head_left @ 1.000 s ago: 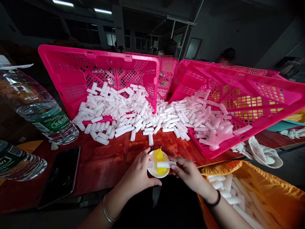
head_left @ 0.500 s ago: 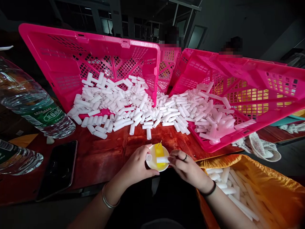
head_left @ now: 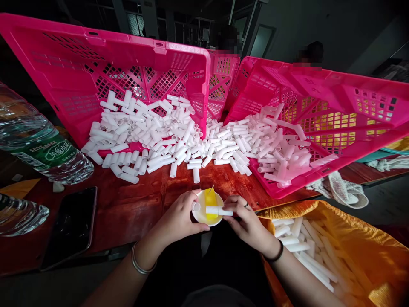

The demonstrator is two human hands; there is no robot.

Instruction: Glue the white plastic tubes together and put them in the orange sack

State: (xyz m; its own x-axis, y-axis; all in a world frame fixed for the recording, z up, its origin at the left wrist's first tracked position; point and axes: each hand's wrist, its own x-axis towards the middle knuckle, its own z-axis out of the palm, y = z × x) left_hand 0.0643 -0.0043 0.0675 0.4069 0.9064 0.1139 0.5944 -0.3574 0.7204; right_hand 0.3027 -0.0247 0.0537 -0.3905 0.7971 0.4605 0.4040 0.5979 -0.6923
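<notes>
My left hand (head_left: 179, 218) is curled around a small white bowl (head_left: 200, 218) at the table's front edge. A short white tube (head_left: 196, 207), its open end facing me, also sits between that hand's fingers and the bowl. Inside the bowl stands a yellow block (head_left: 211, 198) with a thin stick poking up. Over the bowl, my right hand (head_left: 244, 216) pinches a longer white piece (head_left: 219, 210), which looks like two tubes joined end to end. It lies level in front of the yellow block; whether they touch I cannot tell.
Loose white tubes (head_left: 159, 136) spill from two tipped pink crates (head_left: 179, 49) onto the red-brown table (head_left: 153, 192). At left are water bottles (head_left: 54, 149) and a phone (head_left: 72, 226). An orange cloth-lined container (head_left: 358, 238) with longer white pieces stands at right, near a pale cloth (head_left: 345, 192).
The view has shifted slightly. The white piece in my right hand now shows more of its length, with my fingers farther back toward its right end. My left hand keeps its hold on the bowl.
</notes>
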